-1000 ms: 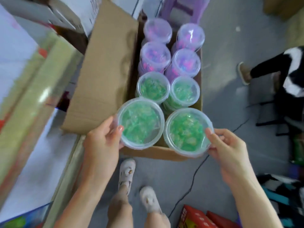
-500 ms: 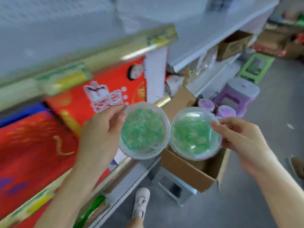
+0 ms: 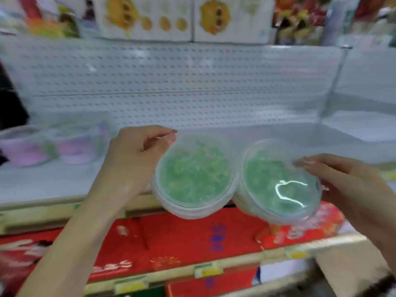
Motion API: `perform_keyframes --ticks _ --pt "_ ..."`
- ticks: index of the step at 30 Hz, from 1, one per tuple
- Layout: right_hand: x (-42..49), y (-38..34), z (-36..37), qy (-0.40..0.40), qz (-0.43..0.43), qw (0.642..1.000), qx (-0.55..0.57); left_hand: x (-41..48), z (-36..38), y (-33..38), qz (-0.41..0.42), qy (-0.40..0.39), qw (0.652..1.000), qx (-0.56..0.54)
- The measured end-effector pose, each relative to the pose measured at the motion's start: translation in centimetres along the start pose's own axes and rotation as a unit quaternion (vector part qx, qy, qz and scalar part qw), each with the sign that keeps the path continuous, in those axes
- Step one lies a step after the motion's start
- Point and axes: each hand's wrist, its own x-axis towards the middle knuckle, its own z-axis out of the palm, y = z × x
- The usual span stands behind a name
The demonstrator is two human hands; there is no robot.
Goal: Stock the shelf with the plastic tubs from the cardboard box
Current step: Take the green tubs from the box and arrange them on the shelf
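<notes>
My left hand grips a clear plastic tub of green pieces by its left rim. My right hand grips a second green-filled tub by its right rim. Both tubs are tilted with their lids toward me, side by side and touching, in front of the white shelf at its front edge. The cardboard box is out of view. The picture is blurred by motion.
Tubs with pink and purple contents stand on the shelf at the left. A perforated white back panel rises behind. White boxes sit on the shelf above. Red packages fill the lower shelves behind yellow price rails.
Both hands have lifted the two green tubs from the cardboard box up to the white shelf. My view has swung from the floor to the shelving.
</notes>
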Motion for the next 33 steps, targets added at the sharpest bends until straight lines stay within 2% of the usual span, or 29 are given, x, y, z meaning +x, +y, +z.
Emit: perform_keyframes --ticks 4,7,12,18,21,25,29,33 --pt "3.9 -1.3 11.8 -0.1 0.0 0.995 0.007 1.3 -9.9 -4.5 -0.049 0.052 0.997 0.039" --pt "6.1 -1.5 19.7 -0.137 0.009 0.99 0.013 2.4 -16.7 -7.9 -0.088 0.088 0.99 0.063" --pt "8.0 -0.9 29.2 -0.183 0.05 0.982 -0.004 3.9 -24.0 -13.0 -0.144 0.072 0.984 0.081" --pt "9.7 -0.4 34.0 -0.211 0.063 0.973 -0.07 4.5 -26.8 -18.4 -0.199 0.039 0.977 0.064" --pt "10.5 -0.3 34.6 -0.205 0.079 0.971 -0.09 4.3 -26.9 -20.3 -0.222 0.022 0.974 0.05" --pt "10.4 -0.1 34.9 -0.245 0.093 0.959 -0.108 3.3 -26.6 -21.6 -0.229 -0.004 0.973 0.027" --pt "9.4 0.3 34.6 -0.272 0.077 0.954 -0.095 2.3 -26.2 -21.3 -0.191 -0.016 0.981 -0.012" --pt "8.8 0.7 33.9 -0.231 -0.019 0.971 -0.056 0.9 -26.2 -21.6 -0.09 -0.016 0.994 0.067"
